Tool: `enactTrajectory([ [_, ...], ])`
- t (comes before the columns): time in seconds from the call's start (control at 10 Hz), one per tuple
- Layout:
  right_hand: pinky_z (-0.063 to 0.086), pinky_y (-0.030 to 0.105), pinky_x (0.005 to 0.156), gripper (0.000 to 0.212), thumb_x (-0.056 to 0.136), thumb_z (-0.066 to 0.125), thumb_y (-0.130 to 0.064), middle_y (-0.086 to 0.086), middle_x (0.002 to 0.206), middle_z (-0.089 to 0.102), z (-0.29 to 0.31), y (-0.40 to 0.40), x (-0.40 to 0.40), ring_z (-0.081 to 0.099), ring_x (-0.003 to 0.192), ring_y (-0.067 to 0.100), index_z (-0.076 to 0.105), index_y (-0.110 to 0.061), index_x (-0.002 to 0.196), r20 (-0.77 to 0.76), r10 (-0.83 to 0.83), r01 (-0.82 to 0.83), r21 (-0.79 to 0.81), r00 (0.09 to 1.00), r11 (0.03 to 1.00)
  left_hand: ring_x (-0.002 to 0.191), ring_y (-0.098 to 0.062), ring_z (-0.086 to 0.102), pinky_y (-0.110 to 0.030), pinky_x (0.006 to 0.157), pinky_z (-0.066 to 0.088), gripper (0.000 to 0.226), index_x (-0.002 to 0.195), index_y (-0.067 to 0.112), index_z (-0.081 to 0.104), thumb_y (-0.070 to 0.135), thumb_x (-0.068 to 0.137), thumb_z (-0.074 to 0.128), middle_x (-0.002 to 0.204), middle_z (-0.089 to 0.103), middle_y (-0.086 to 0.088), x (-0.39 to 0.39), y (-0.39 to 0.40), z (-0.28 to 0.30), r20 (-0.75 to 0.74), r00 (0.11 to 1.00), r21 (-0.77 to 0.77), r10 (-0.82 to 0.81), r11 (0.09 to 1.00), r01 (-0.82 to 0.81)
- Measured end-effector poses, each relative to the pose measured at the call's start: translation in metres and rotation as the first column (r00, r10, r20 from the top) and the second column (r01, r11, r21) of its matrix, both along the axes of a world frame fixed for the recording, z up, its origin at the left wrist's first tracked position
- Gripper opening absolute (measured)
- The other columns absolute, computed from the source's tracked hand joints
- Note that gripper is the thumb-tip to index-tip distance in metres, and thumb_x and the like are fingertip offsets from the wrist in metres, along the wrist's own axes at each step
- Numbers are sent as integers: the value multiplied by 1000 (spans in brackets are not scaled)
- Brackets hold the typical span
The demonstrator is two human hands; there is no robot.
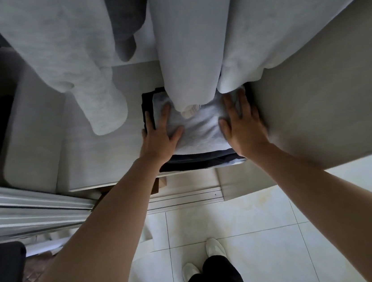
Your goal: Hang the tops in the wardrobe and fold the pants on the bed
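Both hands flat now, fingers straight: left hand (pixel 160 137) on the left edge, right hand (pixel 241 122) on the right, pressing the folded light pants (pixel 199 130) squarely onto the dark folded stack (pixel 196 160) at the wardrobe shelf (pixel 102 151) front right corner. That squares the pile. Hung tops (pixel 190 34) drape just above, brushing it.

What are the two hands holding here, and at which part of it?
Nothing is gripped. The left hand and right hand lie flat with straight fingers on the left and right ends of the folded light grey garment topping the stack.
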State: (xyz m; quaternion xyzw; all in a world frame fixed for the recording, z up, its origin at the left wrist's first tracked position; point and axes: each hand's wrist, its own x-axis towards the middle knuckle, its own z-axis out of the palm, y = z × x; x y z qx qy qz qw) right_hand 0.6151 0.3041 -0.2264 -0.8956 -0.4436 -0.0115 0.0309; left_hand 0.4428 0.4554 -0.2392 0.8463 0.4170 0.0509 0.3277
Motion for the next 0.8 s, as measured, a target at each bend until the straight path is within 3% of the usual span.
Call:
enactTrajectory([
  [0.1,23,42,115,69,97,35,-46,23,158,7,-21,-4,3,25,140,39,7,-19,154,-45,-14,14,0,999,1000,149,-39,9,-56,115,28,82,151,47,-1,59,90,52,163,-13,-10,5,-3,-18,22,1000,4,-18,1000,18],
  [0.3,24,43,115,72,96,35,-50,17,160,0,-28,7,3,24,140,39,0,-26,154,-130,-18,12,-48,991,999,139,-43,34,-55,108,38,86,151,47,-4,64,88,52,164,-10,-8,7,17,-31,-149,988,-56,-42,998,34],
  [0.4,20,45,117,69,97,34,-49,15,161,-3,-11,8,7,18,143,38,1,-27,154,-144,8,-19,-75,990,997,135,-43,40,-52,105,40,85,152,43,-3,63,89,51,164,-7,-9,10,17,-18,-189,981,0,-35,999,36],
  [0.5,18,47,117,64,98,39,-37,13,161,0,8,1,1,17,143,38,10,-27,154,-54,14,-17,-49,998,999,123,-43,53,-49,91,48,82,149,48,-12,63,92,45,165,-5,-6,0,4,-7,-224,974,66,-13,997,28],
  [0.6,19,46,117,64,96,43,-27,13,161,1,27,-13,-10,16,143,37,14,-20,153,-9,40,-40,-35,999,999,122,-40,55,-46,86,47,79,149,47,-13,59,94,42,165,-1,-3,-18,-7,11,-283,959,115,6,993,28],
  [0.7,22,44,117,66,95,47,-28,12,160,4,43,-31,-28,14,144,35,15,-16,152,-15,59,-59,-8,998,998,134,-35,45,-50,98,45,77,154,37,-8,54,98,42,165,3,-3,-42,-20,31,-298,955,104,11,994,21],
  [0.8,18,43,118,62,97,44,-29,11,159,13,50,-56,-46,14,146,31,18,-15,152,-59,62,-63,-23,996,998,123,-33,54,-47,94,50,61,153,28,18,40,99,44,151,40,-10,-66,-36,49,-235,972,204,9,978,40],
])
